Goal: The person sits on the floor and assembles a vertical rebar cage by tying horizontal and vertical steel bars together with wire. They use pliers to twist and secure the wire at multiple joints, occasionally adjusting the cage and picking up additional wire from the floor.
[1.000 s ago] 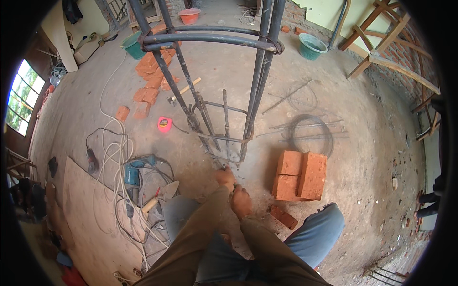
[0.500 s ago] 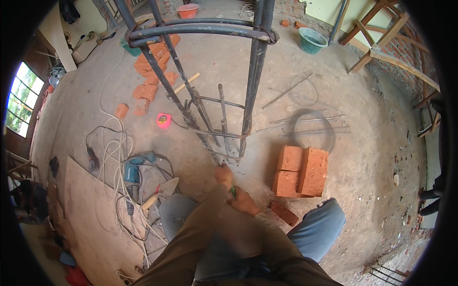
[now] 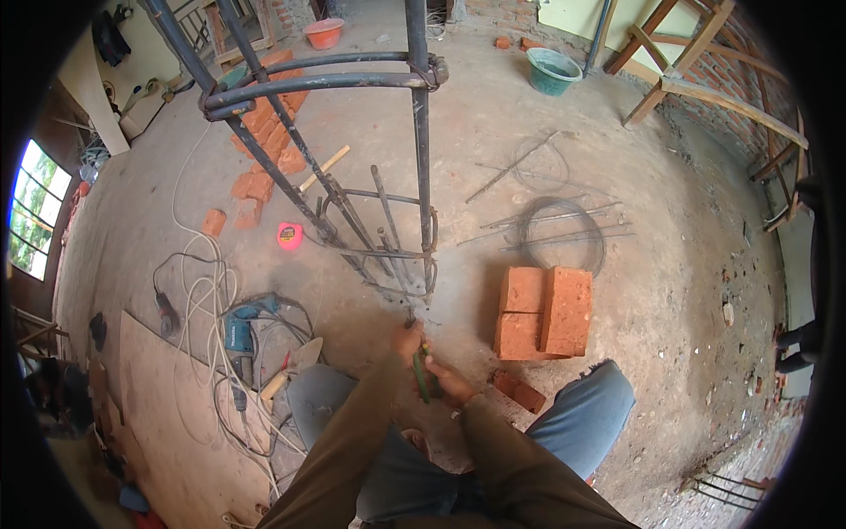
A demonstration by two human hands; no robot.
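A: In the head view, how are the arms set?
B: Both forearms reach forward and converge. The left hand (image 3: 407, 343) is curled, farther out than the right hand (image 3: 454, 384), which angles in from the right.
A: Their grip?
B: The right's fingers lie at the green-handled tool (image 3: 421, 376); how tightly, I can't tell. The left's are bent in, but what they enclose is hidden.
A: Where's the tool, pointing which way?
B: Between the hands, short of the rebar cage (image 3: 423, 141). Its long axis runs away from the person, handle ends nearest, far end leaning slightly left.
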